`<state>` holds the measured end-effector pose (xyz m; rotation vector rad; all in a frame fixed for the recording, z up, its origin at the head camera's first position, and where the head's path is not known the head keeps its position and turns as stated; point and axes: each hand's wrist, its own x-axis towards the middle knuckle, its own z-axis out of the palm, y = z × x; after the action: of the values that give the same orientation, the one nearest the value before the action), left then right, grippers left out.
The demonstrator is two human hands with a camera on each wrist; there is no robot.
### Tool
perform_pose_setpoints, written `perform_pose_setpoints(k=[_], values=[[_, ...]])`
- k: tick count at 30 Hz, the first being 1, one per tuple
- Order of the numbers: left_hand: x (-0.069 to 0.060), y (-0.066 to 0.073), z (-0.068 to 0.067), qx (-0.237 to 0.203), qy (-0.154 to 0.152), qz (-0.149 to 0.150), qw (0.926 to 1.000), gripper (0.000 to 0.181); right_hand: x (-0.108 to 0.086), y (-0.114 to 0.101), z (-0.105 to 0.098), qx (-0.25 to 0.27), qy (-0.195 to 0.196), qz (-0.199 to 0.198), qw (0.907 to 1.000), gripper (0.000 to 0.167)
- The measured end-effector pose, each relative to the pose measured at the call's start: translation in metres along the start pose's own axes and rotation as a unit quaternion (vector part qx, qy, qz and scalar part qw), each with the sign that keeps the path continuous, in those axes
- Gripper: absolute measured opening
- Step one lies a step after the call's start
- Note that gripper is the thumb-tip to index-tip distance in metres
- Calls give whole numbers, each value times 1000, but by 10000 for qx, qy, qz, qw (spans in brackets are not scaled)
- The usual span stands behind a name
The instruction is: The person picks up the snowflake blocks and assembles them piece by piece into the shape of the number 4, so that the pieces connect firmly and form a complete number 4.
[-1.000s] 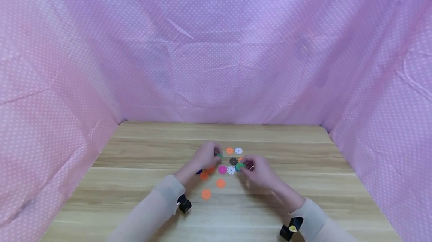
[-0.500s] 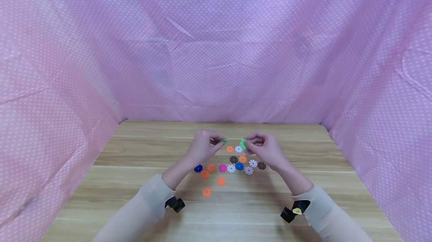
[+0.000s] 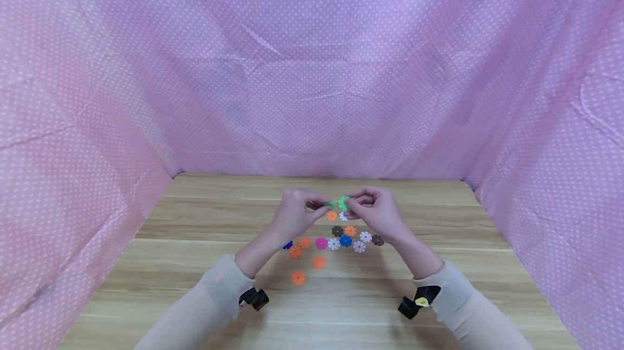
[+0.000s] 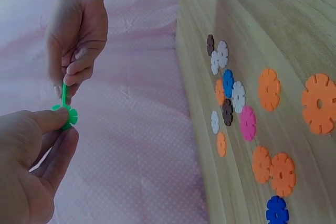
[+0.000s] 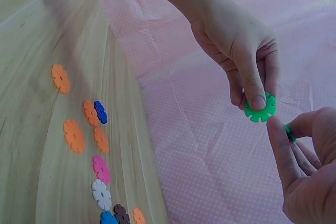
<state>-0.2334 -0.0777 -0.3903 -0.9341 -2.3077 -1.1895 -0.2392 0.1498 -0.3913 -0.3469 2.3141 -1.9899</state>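
Above the far part of the table, both hands face each other, each with a green notched plastic disc. My left hand (image 3: 296, 213) pinches one green disc (image 5: 260, 112) between thumb and fingers, seen flat-on in the right wrist view. The other green disc (image 3: 343, 202) is pinched by my right hand (image 3: 382, 213); it shows edge-on in the left wrist view. The discs are at roughly a right angle, very close together. Whether their edges touch or interlock, I cannot tell. The fingers hide part of each disc.
Loose notched discs lie flat on the wooden table (image 3: 219, 231) below the hands: several orange discs (image 3: 319, 262), a pink disc (image 3: 321, 243), a light-blue disc (image 3: 345, 240), a dark blue disc (image 4: 277, 211), and white and brown ones. Pink dotted cloth (image 3: 312, 95) walls the table's back and sides.
A second ago both hands were lower, near the loose discs, each with a green disc. They then rose away from me, and the right hand has since moved left, bringing the two green discs closer.
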Motion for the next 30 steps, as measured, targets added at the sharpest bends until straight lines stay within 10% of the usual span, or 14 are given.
perform_pose_setpoints(k=[16, 30], values=[[-1, 0, 0, 117, -98, -17, 9999, 7, -1, -2, 6, -7, -82, 17, 10000, 24], [1, 3, 2, 452, 132, 544, 9974, 7, -4, -4, 11, 266, 24, -23, 9996, 25]])
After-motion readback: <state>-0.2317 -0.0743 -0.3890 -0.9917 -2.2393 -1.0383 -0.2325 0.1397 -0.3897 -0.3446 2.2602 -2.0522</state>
